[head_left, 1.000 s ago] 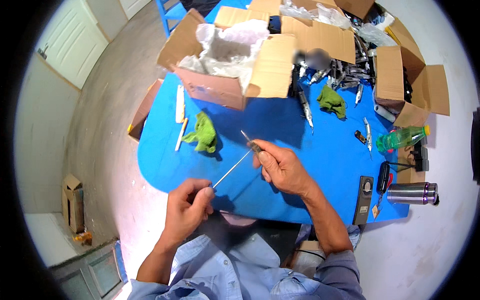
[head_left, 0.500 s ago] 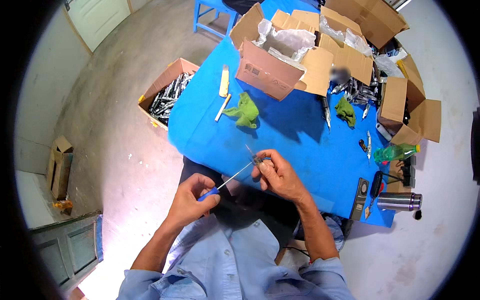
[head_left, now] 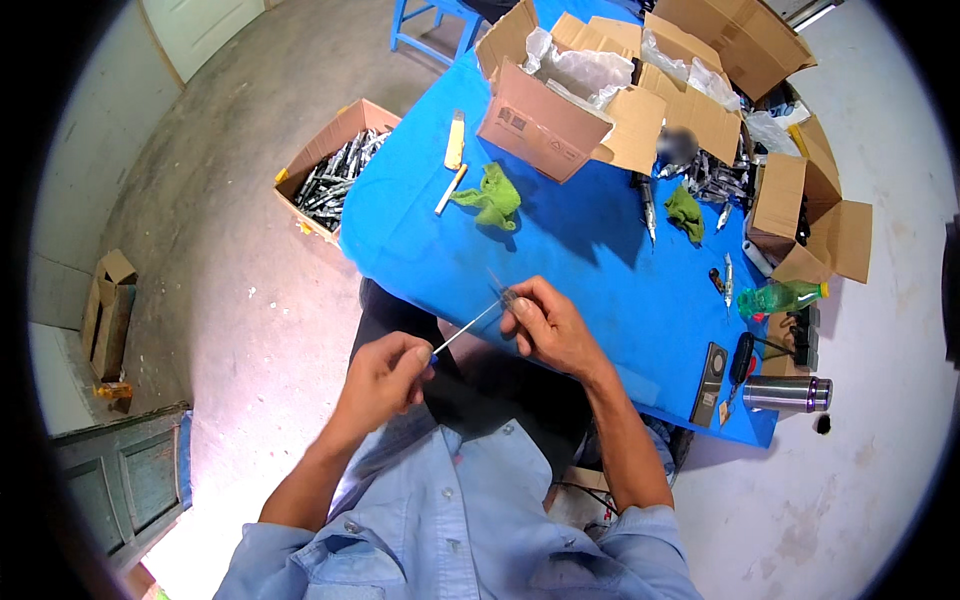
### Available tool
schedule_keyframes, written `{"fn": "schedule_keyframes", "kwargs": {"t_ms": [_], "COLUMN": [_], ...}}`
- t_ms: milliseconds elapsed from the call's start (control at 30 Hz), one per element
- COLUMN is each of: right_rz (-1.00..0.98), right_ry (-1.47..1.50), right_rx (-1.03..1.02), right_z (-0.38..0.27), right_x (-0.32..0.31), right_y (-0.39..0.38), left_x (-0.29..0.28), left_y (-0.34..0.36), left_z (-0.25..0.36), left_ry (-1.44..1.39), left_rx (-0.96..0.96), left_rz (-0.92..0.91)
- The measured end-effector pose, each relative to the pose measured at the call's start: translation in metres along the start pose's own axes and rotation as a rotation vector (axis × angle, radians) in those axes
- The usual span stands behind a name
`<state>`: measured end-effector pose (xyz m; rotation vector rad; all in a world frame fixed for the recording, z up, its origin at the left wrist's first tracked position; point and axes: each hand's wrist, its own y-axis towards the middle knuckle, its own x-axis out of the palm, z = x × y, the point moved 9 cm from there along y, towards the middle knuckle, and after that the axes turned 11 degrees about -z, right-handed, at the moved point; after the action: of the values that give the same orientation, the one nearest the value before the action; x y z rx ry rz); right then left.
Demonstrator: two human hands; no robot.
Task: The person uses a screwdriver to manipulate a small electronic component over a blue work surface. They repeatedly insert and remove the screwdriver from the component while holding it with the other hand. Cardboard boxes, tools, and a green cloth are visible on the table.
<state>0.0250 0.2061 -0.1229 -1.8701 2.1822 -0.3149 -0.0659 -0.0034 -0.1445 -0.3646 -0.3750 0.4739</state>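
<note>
1. Screwdriver (head_left: pixel 467 328): handle (head_left: pixel 434 358) has moved further behind the left hand (head_left: pixel 385 375), fingers curled around it.
2. Part (head_left: pixel 509 298): centre of frame, pinched in the right hand (head_left: pixel 550 328) at the screwdriver's tip.
3. Progress: part not yet released; amount done or remaining cannot be told.
4. Box (head_left: pixel 320 142): upper left, holding loose units (head_left: pixel 340 180).

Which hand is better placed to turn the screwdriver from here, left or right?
Left, most likely. The left hand holds the screwdriver by its mostly hidden blue handle, while the right hand is occupied pinching a small part at the shaft's far end.
</note>
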Motion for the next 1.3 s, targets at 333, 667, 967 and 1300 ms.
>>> {"fn": "schedule_keyframes", "kwargs": {"t_ms": [333,667,967,1300], "right_rz": [-0.009,0.001,0.016,0.013], "right_ry": [-0.041,-0.019,-0.024,-0.03], "right_rx": [-0.014,-0.021,-0.019,-0.024], "right_z": [-0.003,0.002,-0.001,-0.002], "right_x": [-0.002,-0.003,-0.003,-0.003], "right_y": [0.003,0.002,0.001,0.002], "left_x": [-0.008,-0.003,0.0,-0.005], "left_y": [0.01,-0.005,0.009,0.008], "left_z": [-0.006,0.019,-0.011,-0.006], "left_ry": [-0.129,0.323,-0.385,-0.114], "left_rx": [-0.024,0.301,-0.135,-0.011], "left_rz": [-0.007,0.093,-0.102,-0.033]}}
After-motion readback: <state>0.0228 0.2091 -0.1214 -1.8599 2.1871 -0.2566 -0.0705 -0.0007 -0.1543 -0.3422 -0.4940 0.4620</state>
